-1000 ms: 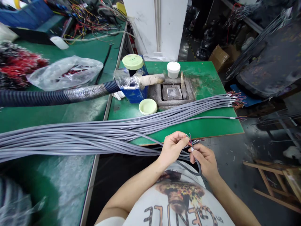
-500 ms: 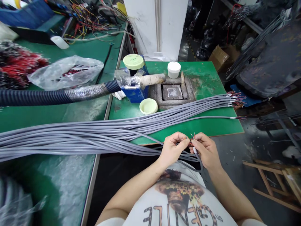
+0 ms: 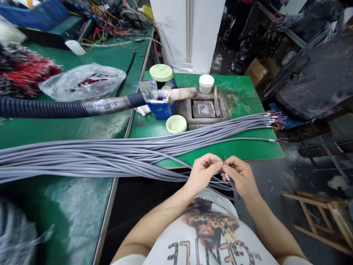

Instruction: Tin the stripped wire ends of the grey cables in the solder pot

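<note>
Fingers [image 3: 213,161] of the left hand [image 3: 203,173] are pressed together, pinching the end of one grey sheathed cable [image 3: 217,173]. Thumb and forefinger of the right hand [image 3: 240,177] pinch close beside them, at thin coloured cores [image 3: 224,162] that emerge from that end; the tiny cores are too small to count. A short white sleeve [image 3: 227,177] shows just below the right fingertips. The cable runs from the hands into a long bundle of grey cables [image 3: 110,158], which lies across the edge of a green surface [image 3: 248,151] and onto a second green surface on the left. The bundle's far ends [image 3: 271,119] fan out with white sleeves and coloured cores. Beyond it stand a metal-lined recess [image 3: 202,109] set in a grey block, a corrugated hose [image 3: 55,107] with a pale wooden handle [image 3: 182,94], a white tub [image 3: 206,84] and a pale green lid [image 3: 176,124]. Risks: a hard pull could snap the fine cores or drag the sleeve off, and the bundle's overhang could slide down, tugging the held end.
</note>
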A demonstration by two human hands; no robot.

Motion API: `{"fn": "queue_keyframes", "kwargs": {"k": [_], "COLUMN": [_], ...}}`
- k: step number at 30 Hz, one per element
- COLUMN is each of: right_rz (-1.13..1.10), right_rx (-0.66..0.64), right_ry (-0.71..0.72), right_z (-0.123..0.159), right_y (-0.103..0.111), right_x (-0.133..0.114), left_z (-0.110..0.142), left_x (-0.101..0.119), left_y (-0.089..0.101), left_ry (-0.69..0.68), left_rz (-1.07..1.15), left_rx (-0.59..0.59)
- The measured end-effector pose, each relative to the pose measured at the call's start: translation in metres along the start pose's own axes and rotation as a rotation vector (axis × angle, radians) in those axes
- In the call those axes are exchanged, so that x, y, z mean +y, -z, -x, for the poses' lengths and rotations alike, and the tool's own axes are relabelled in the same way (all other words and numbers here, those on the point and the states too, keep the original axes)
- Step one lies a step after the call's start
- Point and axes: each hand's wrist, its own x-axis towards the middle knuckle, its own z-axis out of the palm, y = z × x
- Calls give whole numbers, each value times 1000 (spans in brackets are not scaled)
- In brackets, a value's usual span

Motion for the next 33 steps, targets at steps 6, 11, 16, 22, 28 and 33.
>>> {"fn": "queue_keyframes", "kwargs": {"k": [6, 11, 16, 22, 28, 33], "right_rz": [96, 120, 177, 435, 726, 1029], "right_rx": [39, 54, 38, 0, -102, -118], "right_ry": [64, 77, 75, 171, 244, 180], "right_z": [0, -2, -11, -48, -131, -213], "right_y": [-2, -2, 0, 15, 34, 29], "right_x": [-2, -1, -2, -34, -84, -84], "left_z": [1, 1, 0, -5, -16, -22], "left_x": [-3, -4, -9, -14, -5, -9], "left_y": [0, 2, 4, 4, 25, 41], "left_ry": [-3, -38, -110, -230, -574, -591], "left_rz": [31, 6, -112, -318, -731, -914], "left_rx": [41, 59, 126, 80, 103, 92]}}
